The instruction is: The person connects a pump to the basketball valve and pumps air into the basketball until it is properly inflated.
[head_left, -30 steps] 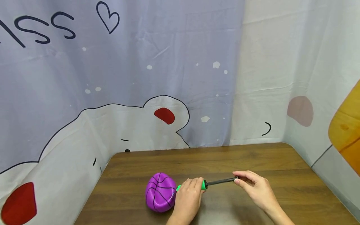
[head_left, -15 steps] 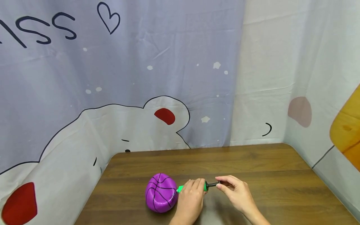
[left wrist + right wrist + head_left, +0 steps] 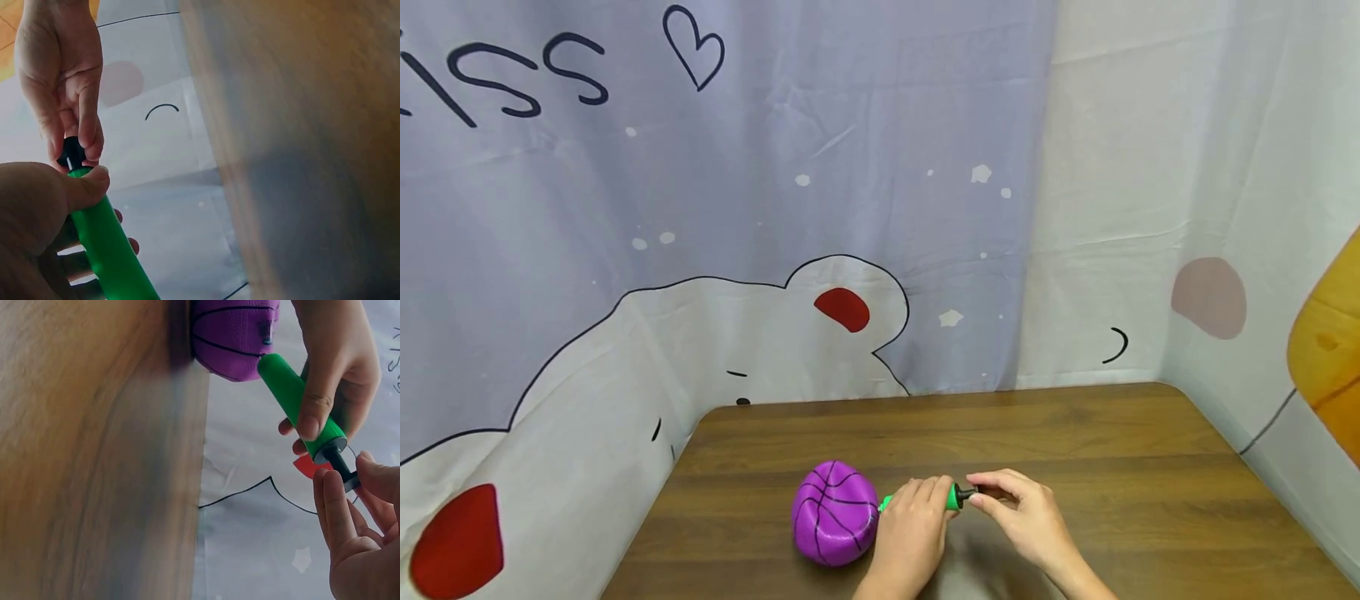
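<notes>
A purple ball with black seam lines sits on the table at the left, its top dented. The tip of a green hand pump meets the ball's right side, also seen in the right wrist view, where the green barrel slants away from the ball. My left hand grips the barrel, thumb along it in the left wrist view. With thumb and fingers my right hand pinches the black plunger handle. Only a short length of the plunger rod shows outside the barrel.
The brown wooden table reaches back to a printed curtain, which hangs behind it and along both sides. The table's far corners are rounded.
My right hand has moved left, pushing the long plunger rod most of the way into the barrel. The left hand and the ball keep nearly the same place, with a slight shift right.
</notes>
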Tool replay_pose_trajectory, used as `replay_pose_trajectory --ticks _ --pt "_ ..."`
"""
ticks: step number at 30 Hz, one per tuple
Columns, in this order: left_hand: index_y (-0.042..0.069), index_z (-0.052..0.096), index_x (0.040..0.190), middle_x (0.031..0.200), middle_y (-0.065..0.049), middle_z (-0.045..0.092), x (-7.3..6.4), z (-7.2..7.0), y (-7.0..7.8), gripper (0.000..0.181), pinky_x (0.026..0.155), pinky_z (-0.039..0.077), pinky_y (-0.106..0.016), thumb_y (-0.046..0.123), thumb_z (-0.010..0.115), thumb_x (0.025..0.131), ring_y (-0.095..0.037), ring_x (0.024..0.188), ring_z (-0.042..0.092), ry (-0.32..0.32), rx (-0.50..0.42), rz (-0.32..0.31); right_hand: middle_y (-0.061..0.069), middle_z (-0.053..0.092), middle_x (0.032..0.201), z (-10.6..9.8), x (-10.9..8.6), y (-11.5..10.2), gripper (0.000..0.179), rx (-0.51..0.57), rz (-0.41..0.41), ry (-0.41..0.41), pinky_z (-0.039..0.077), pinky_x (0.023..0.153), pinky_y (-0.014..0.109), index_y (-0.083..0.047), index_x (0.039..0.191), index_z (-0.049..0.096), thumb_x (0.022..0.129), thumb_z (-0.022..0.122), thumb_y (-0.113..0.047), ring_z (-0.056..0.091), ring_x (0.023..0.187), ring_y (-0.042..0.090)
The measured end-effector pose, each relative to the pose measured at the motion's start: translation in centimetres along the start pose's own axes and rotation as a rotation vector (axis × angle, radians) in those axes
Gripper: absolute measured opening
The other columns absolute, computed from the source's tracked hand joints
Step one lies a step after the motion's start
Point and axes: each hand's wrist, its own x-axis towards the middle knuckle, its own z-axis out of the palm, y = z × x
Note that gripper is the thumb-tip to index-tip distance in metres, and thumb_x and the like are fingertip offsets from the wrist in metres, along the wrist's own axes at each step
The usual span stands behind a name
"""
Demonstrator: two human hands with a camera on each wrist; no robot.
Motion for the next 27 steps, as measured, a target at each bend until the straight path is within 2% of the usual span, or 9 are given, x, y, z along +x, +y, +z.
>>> replay_pose_trajectory --ticks 6,12,19,23,27 --pt "0.016 0.065 0.111 0.1 0.004 0.072 -0.2 -0.1 0.0 0.043 0.089 0.059 -0.032 0.03 0.085 0.076 -0.012 0.09 0.068 -0.01 0.001 0.004 0.001 0.074 0.099 -1.5 -0.2 0.3 0.024 -0.038 -0.007 -0.004 0.061 0.071 0.022 -0.012 0.106 0.077 0.083 0.08 -0.005 0.069 0.085 0.003" --pt "0.016 0.066 0.112 0.102 0.004 0.072 -0.1 -0.2 -0.4 0.043 0.09 0.058 -0.032 0.03 0.084 0.076 -0.013 0.092 0.068 0.011 0.002 -0.008 -0.002 0.075 0.101 -4.1 0.3 -0.1 0.024 -0.104 -0.016 0.034 0.059 0.073 0.017 -0.013 0.108 0.077 0.085 0.079 -0.006 0.068 0.087 0.001" --pt "0.015 0.066 0.111 0.102 0.004 0.072 -0.1 -0.1 -0.7 0.043 0.09 0.058 -0.032 0.029 0.085 0.075 -0.013 0.091 0.068 0.027 -0.01 -0.014 -0.002 0.076 0.105 -6.8 0.2 -0.2 0.022 -0.189 0.071 0.061 0.056 0.077 0.013 -0.017 0.111 0.076 0.089 0.077 -0.015 0.068 0.09 -0.001" --pt "0.014 0.067 0.112 0.102 0.003 0.072 -0.1 0.0 -0.7 0.045 0.091 0.058 -0.032 0.028 0.085 0.074 -0.014 0.093 0.068 0.032 0.004 -0.006 -0.006 0.075 0.104 -6.7 0.1 -0.3 0.021 -0.19 0.077 0.074 0.056 0.076 0.013 -0.018 0.111 0.077 0.09 0.077 -0.016 0.068 0.088 0.0" --pt "0.012 0.068 0.111 0.102 0.002 0.072 0.0 0.1 -0.6 0.046 0.092 0.058 -0.033 0.028 0.087 0.072 -0.015 0.093 0.068 0.039 0.027 0.009 -0.007 0.075 0.1 -5.3 0.0 -0.3 0.022 -0.17 0.063 0.087 0.057 0.073 0.015 -0.018 0.109 0.077 0.088 0.078 -0.013 0.067 0.085 0.001"
